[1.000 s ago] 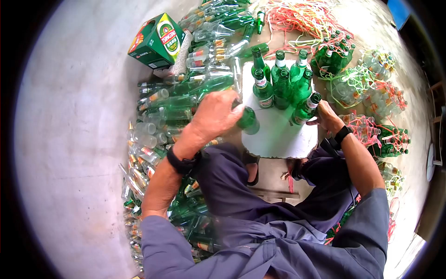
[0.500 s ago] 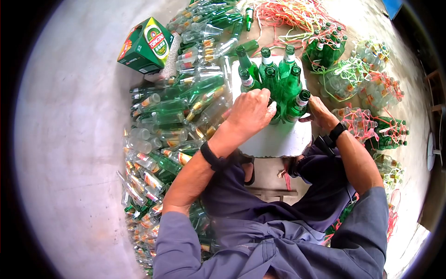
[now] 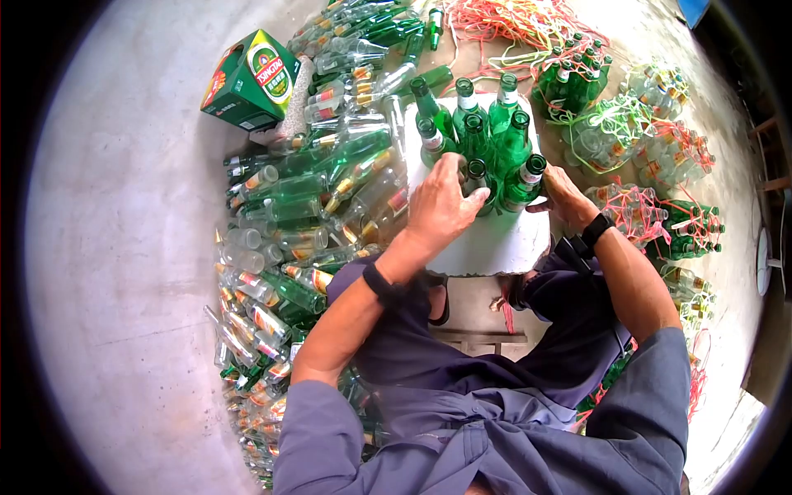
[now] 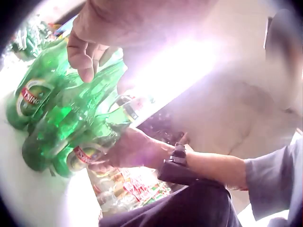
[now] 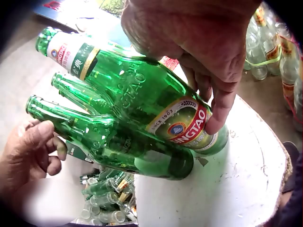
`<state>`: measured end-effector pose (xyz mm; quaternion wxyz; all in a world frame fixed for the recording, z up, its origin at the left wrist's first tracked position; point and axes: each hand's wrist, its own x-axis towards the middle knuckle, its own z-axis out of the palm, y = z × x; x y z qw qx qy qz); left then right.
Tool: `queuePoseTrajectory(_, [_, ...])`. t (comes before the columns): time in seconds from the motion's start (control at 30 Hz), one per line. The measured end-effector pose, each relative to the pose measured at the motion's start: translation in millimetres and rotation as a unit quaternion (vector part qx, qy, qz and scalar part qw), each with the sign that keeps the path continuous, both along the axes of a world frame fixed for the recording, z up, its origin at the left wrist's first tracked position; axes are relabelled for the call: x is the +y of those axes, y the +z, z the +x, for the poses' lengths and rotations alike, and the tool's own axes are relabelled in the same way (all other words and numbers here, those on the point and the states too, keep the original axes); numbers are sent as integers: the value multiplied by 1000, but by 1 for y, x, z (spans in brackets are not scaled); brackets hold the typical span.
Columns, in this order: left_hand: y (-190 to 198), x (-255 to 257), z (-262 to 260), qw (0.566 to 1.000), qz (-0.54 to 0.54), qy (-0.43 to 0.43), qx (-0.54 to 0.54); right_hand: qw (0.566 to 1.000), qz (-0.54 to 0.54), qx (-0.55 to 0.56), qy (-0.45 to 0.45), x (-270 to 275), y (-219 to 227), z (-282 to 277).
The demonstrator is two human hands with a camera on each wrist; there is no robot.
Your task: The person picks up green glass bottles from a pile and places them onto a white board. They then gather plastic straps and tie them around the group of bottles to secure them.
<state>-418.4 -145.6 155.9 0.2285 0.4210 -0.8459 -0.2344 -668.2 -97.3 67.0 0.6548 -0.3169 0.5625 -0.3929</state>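
Note:
Several upright green bottles stand close together on a white board [image 3: 487, 252]. In the head view my left hand [image 3: 441, 210] is at the neck of the near bottle [image 3: 478, 175], thumb and forefinger spread beside it. The right wrist view shows this left hand [image 5: 31, 153] at the neck of the unlabelled bottle [image 5: 137, 146], its grip loose. My right hand [image 3: 568, 198] holds the side of the rightmost bottle [image 3: 521, 188]; its thumb rests on the label [image 5: 189, 125] in the right wrist view. Some fingers are hidden behind the bottles.
Many loose bottles [image 3: 285, 206] lie piled on the left, below a green carton [image 3: 252, 82]. Red and pale green straps [image 3: 528, 21] are heaped beyond the board. Strapped bundles of bottles [image 3: 606, 136] stand along the right. My knees are close to the board's near edge.
My left hand has carried a bottle from the board's left side in against the group, and its fingers have since loosened. My right hand stays beside the rightmost bottle.

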Motion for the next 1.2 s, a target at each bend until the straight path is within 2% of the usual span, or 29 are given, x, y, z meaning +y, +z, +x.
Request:
queuePoseTrajectory(0.07, [-15,3,6,991,125,40,8,999,34,-22,-19,-4,-2,1])
queuePoseTrajectory(0.13, [-54,3,14,990,134,37,34,996,68,-44,-37,-6,0,3])
queuePoseTrajectory(0.23, [-72,2,9,981,179,23,75,993,66,-83,-58,-7,2,5])
queuePoseTrajectory(0.3, [-94,1,5,915,333,-21,228,987,82,-121,-73,-11,-8,3])
queuePoseTrajectory(0.4, [-116,-1,1,895,386,-34,223,987,86,-114,-70,-12,-12,6])
queuePoseTrajectory(0.5, [-134,-9,-2,898,397,-27,189,981,118,-134,-69,-16,-25,5])
queuePoseTrajectory(0.53, [-129,-8,-4,897,397,-25,190,982,119,-134,-67,-18,-26,4])
queuePoseTrajectory(0.6, [-112,-4,-9,866,425,-39,262,980,123,-137,-79,-18,-30,4])
queuePoseTrajectory(0.7, [-123,-8,-10,841,468,-46,268,979,121,-139,-90,-14,-10,13])
queuePoseTrajectory(0.73, [-126,-8,-11,840,469,-45,269,979,122,-138,-89,-14,-13,12])
queuePoseTrajectory(0.8, [-131,-8,-13,871,429,-27,240,977,115,-155,-93,-14,-20,11])
queuePoseTrajectory(0.83, [-133,-9,-15,871,429,-26,240,977,115,-155,-92,-14,-23,11])
queuePoseTrajectory(0.9, [-135,-11,-17,841,443,-70,303,974,133,-155,-97,-17,-27,10])
queuePoseTrajectory(1.0, [-135,-11,-18,865,408,-75,283,976,136,-134,-101,-16,-16,16])
queuePoseTrajectory(1.03, [-131,-8,-17,868,402,-69,284,972,167,-138,-91,-18,-23,11])
queuePoseTrajectory(1.1, [-120,-1,-19,875,396,9,277,980,146,-117,-66,-17,-18,13])
queuePoseTrajectory(1.13, [-145,-4,-20,877,418,49,233,981,144,-113,-65,-17,-15,14])
queuePoseTrajectory(1.17, [-173,-5,-20,879,413,55,234,978,148,-132,-63,-16,-15,12])
queuePoseTrajectory(1.2, [-201,-4,-19,913,340,68,216,979,147,-126,-63,-16,-21,8])
